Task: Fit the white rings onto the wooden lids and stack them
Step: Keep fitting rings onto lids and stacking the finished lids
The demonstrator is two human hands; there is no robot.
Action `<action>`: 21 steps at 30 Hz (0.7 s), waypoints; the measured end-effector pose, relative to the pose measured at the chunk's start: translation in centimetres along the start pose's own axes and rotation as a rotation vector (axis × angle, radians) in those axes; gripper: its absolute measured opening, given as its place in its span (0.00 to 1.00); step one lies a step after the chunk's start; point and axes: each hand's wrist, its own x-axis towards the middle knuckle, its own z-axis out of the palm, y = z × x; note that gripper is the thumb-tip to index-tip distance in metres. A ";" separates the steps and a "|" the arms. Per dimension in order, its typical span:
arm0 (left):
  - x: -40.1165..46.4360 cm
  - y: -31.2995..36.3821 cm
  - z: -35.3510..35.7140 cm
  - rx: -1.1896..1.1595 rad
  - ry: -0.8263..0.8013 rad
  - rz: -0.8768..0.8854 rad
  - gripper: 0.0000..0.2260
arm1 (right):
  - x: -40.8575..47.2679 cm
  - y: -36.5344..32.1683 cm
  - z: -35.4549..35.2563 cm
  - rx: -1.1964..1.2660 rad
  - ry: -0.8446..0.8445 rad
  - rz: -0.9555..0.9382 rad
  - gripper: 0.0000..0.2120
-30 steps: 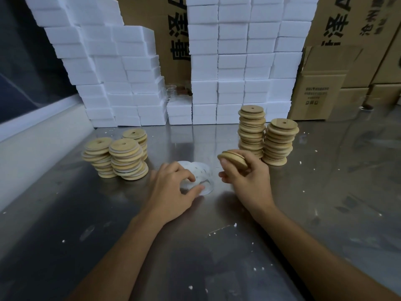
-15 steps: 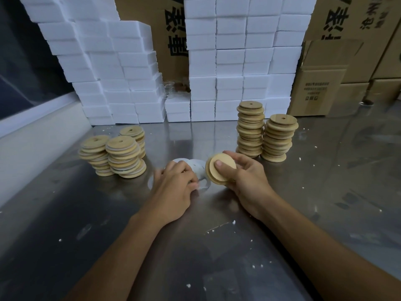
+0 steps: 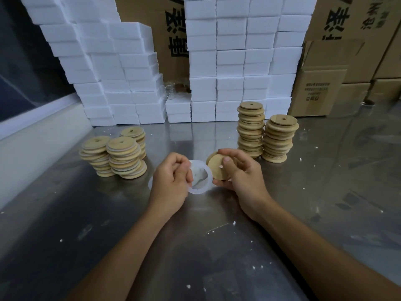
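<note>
My left hand (image 3: 171, 179) pinches a translucent white ring (image 3: 200, 191) by its left edge, lifted off the steel table. My right hand (image 3: 240, 174) grips a round wooden lid (image 3: 217, 165) on edge, its flat face turned toward me; the ring's right side touches or overlaps the lid's left rim. Three low stacks of wooden lids (image 3: 124, 157) with white rings showing between them stand at the left. Two taller stacks of bare wooden lids (image 3: 278, 137) stand at the right, just beyond my right hand. More white rings lie partly hidden under my left hand.
White foam blocks (image 3: 243, 61) are piled in walls along the back of the steel table (image 3: 217, 246). Cardboard boxes (image 3: 319, 90) stand at the back right. A pale ledge (image 3: 39, 135) borders the left side. Small white foam crumbs dot the tabletop.
My left hand has picked one white ring up from the pile on the table. My right hand has turned the lid from flat to on edge and brought it to the ring.
</note>
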 end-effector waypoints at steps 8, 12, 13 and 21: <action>-0.5 -0.2 0.4 -0.021 -0.033 -0.067 0.09 | -0.4 0.4 0.5 -0.276 -0.120 -0.094 0.08; -0.6 -0.3 0.6 0.006 -0.040 -0.040 0.08 | -0.4 0.3 0.3 -0.318 -0.116 -0.201 0.08; -0.6 -0.3 0.7 -0.009 -0.045 -0.037 0.07 | -0.4 0.2 0.3 -0.326 -0.114 -0.227 0.08; -0.4 -0.4 0.6 -0.141 -0.001 -0.064 0.07 | -0.7 0.5 0.5 -0.403 -0.083 -0.321 0.05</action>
